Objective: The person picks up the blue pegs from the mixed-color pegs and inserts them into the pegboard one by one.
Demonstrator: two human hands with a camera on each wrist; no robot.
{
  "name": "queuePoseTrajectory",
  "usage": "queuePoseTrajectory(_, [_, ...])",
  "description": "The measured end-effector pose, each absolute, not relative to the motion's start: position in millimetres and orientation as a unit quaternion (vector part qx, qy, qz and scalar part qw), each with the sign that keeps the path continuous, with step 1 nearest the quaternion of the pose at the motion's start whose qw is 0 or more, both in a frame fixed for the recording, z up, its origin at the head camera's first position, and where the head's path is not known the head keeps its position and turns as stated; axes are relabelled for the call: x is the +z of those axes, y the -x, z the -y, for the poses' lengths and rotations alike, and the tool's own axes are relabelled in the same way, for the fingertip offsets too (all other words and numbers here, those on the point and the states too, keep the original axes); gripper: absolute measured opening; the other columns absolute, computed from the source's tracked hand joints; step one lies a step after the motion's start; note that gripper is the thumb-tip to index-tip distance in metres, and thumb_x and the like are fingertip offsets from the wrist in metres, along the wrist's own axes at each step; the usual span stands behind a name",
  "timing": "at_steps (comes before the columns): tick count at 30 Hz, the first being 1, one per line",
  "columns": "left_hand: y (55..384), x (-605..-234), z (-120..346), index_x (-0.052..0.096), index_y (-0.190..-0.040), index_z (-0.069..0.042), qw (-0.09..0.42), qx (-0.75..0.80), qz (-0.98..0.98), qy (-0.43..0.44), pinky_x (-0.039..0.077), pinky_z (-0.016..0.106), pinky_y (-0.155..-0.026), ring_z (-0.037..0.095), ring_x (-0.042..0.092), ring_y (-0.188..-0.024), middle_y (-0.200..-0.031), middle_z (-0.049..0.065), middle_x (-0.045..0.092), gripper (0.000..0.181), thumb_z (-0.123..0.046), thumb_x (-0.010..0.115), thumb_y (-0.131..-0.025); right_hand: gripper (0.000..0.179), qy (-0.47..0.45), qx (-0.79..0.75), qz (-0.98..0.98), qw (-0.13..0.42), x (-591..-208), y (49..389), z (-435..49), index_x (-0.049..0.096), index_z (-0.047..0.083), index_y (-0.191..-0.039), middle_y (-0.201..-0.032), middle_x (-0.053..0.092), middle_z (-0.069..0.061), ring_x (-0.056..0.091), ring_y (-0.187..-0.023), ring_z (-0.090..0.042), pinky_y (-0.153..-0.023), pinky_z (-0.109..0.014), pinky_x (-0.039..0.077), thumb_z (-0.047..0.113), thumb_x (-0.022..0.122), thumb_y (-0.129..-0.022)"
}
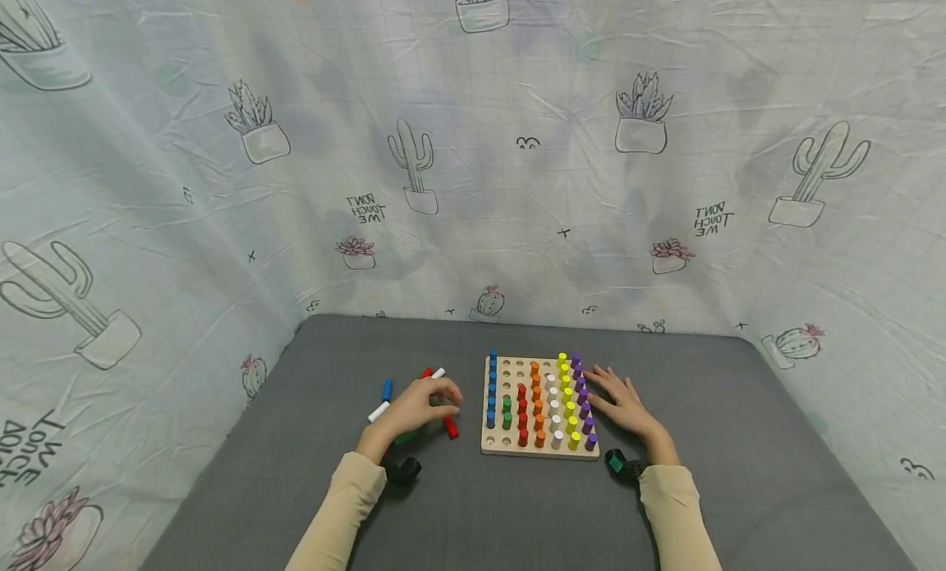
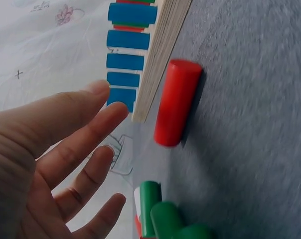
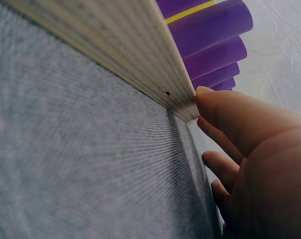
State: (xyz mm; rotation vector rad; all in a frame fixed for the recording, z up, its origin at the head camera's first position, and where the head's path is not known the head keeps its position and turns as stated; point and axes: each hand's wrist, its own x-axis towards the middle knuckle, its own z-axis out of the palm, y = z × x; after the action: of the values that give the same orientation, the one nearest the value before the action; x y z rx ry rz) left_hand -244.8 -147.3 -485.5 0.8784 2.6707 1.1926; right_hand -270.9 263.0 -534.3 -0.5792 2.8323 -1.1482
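My left hand [image 1: 410,408] is above the loose pegs left of a wooden pegboard [image 1: 539,453], with its fingers loosely bent and nothing between them. Close by its fingertips lies a red peg [image 1: 451,427], which shows in full in the left wrist view. Green pegs [image 2: 165,219] lie partly hidden under that hand. At the board's right side is my right hand [image 1: 624,402], fingers spread, with its thumb at the wooden edge beside the purple pegs [image 3: 210,30]. Upright pegs fill columns of blue [image 1: 491,394], green, red, orange, white, yellow and purple; some holes at the back and front left are bare.
Beyond the left hand lie a blue peg [image 1: 388,390], white pegs [image 1: 378,412] and another red peg [image 1: 427,372]. Each wrist wears a black camera [image 1: 402,471]. A grey cloth covers the table [image 1: 502,513]; a printed curtain [image 1: 532,226] surrounds it.
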Motion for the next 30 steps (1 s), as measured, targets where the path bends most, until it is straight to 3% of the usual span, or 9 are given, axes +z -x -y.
queuePoseTrajectory(10, [250, -483, 161, 0.066, -0.100, -0.010, 0.046, 0.371, -0.888, -0.267, 0.048, 0.038, -0.081, 0.014, 0.058, -0.089, -0.097, -0.007, 0.063, 0.016, -0.015, 0.067, -0.085, 0.055, 0.177, -0.366, -0.913, 0.021, -534, 270, -262, 0.039, 0.007, -0.141, -0.148, 0.023, -0.026, 0.008, -0.138, -0.046, -0.107, -0.062, -0.005, 0.033, 0.052, -0.094])
queuePoseTrajectory(30, [248, -479, 194, 0.068, -0.096, -0.015, -0.019, 0.307, -0.923, -0.233, 0.046, 0.035, -0.076, 0.021, 0.055, -0.087, -0.092, -0.004, 0.063, 0.015, -0.019, 0.071, -0.082, 0.053, 0.187, -0.367, -0.911, 0.006, -534, 270, -262, 0.041, 0.007, -0.140, -0.148, 0.024, -0.026, 0.010, -0.137, -0.047, -0.106, -0.062, -0.005, 0.030, 0.053, -0.094])
